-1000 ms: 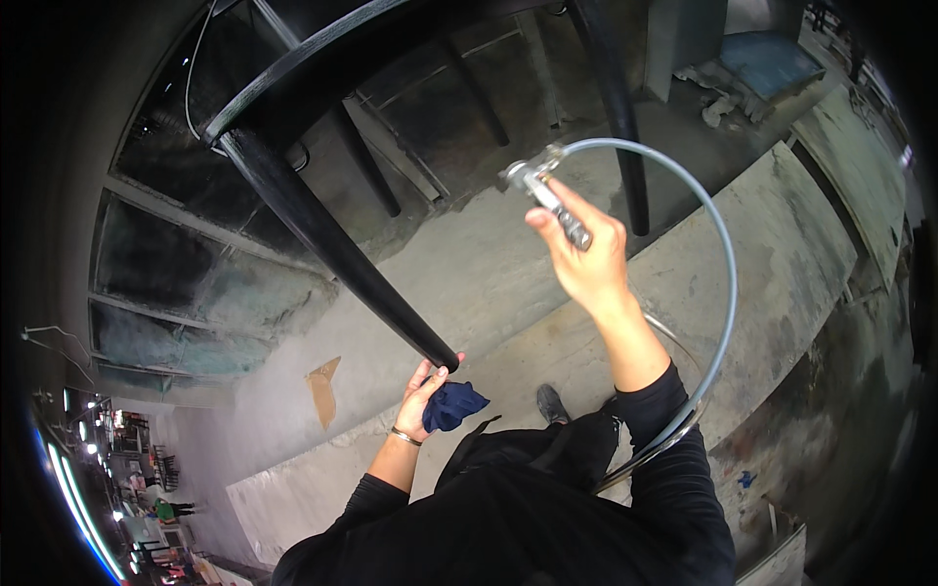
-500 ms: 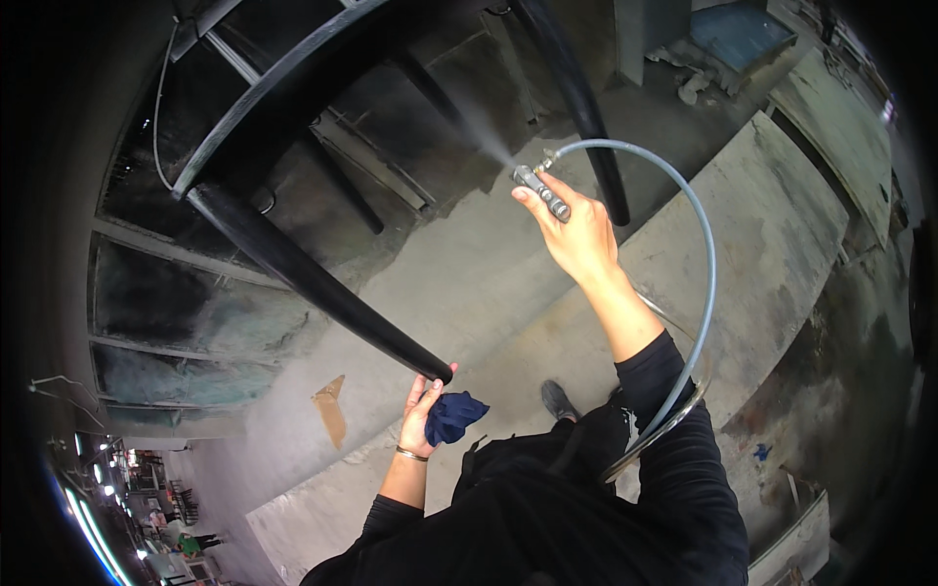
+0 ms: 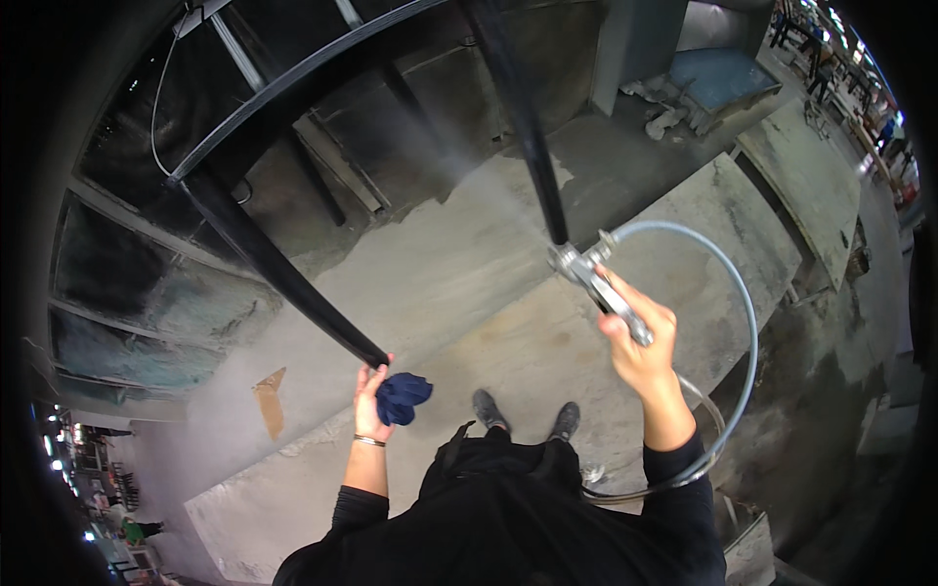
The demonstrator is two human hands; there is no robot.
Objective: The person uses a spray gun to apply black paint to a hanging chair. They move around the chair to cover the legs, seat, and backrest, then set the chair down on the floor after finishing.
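A black piece of furniture with a curved edge and several long legs fills the upper left; I cannot tell its kind. My left hand is closed around the lower end of its near leg. A crumpled dark blue cloth is tucked in that same hand. In my right hand, fingers wrapped round the handle, is a metal spray gun with a blue-grey hose. Mist streams from its nozzle toward the upper left. The nozzle is beside the tip of the right-hand leg.
Large flat boards cover floor at the right. Behind the furniture stand stained panels. A tan cardboard scrap lies left of my feet. At the upper right sits a blue-topped bin. The hose loops around my right forearm.
My right hand has brought the spray gun down and to the right, close to the right-hand leg's tip, still spraying. My left hand and the leg it holds appear further left as the view shifts.
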